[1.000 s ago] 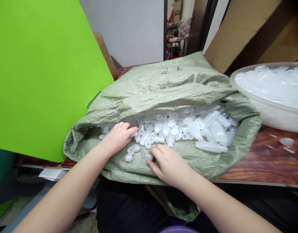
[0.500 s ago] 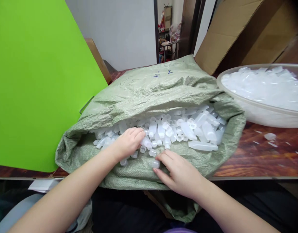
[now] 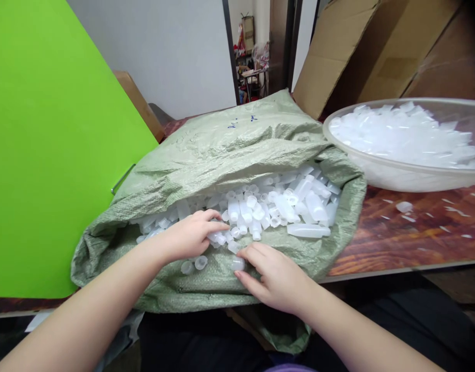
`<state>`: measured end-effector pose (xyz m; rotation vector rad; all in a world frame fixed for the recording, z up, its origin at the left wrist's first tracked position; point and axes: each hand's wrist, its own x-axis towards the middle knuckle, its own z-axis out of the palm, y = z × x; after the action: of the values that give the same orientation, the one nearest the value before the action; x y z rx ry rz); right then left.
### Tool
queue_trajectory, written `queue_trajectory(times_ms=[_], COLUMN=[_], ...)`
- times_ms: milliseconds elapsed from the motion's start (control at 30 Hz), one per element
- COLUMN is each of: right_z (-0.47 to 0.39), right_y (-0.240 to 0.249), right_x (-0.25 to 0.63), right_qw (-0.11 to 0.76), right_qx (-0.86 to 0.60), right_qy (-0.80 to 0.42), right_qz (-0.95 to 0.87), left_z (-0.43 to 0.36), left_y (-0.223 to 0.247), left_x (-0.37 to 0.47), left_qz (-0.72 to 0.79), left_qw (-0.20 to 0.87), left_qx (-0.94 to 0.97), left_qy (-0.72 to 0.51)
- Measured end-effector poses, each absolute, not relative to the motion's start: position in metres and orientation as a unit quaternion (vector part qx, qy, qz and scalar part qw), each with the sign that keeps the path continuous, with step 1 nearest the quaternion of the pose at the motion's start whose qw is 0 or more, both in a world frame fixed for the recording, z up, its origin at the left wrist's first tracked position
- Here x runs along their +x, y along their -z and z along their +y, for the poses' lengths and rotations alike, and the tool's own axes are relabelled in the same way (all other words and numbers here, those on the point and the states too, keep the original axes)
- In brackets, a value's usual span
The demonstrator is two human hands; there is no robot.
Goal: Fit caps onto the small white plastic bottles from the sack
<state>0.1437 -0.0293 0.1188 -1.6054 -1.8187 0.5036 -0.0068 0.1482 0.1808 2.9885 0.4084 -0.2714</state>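
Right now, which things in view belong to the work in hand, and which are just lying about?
In use: left hand, right hand, green sack, translucent plastic pieces at its mouth; perhaps the untouched bowl.
Apparently lying about: lime-green board, cardboard, loose bits on the table.

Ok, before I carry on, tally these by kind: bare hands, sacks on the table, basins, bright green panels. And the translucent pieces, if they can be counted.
Bare hands: 2 (left hand, right hand)
Green sack: 1
Basin: 1
Bright green panel: 1
Total: 5
Translucent pieces: too many and overlapping to count, left out.
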Motion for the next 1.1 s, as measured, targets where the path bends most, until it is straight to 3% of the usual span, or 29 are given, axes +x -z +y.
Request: queue_trajectory(times_ms=[233, 400, 800, 967, 1100], right_z=[-0.030, -0.032, -0.061, -0.088, -0.113], right_y=[-0.116, -0.118, -0.136, -0.134, -0.133], right_x=[0.143, 0.146, 0.163, 0.173, 0.180], right_qw=[0.377, 0.430, 0.442, 0.420, 0.391], right_qx=[-0.629, -0.622, -0.568, -0.503, -0.461], right_qy=[-0.198, -0.184, -0.071, -0.107, -0.096], right_qz=[-0.650, -0.628, -0.690, -0.748, -0.791], left_z=[0.145, 0.145, 0.065, 0.030, 0.004], left_y=[-0.187, -0.189, -0.185, -0.165, -0.152], left_x=[0.018, 0.023, -0.017, -0.023, -0.024], left_qz=[0.174, 0.154, 0.067, 0.097, 0.159], left_qw=[0.052, -0.008, -0.087, 0.049, 0.340], left_qx=[0.970, 0.976, 0.985, 0.974, 0.914], left_qy=[0.161, 0.153, -0.133, -0.199, -0.151])
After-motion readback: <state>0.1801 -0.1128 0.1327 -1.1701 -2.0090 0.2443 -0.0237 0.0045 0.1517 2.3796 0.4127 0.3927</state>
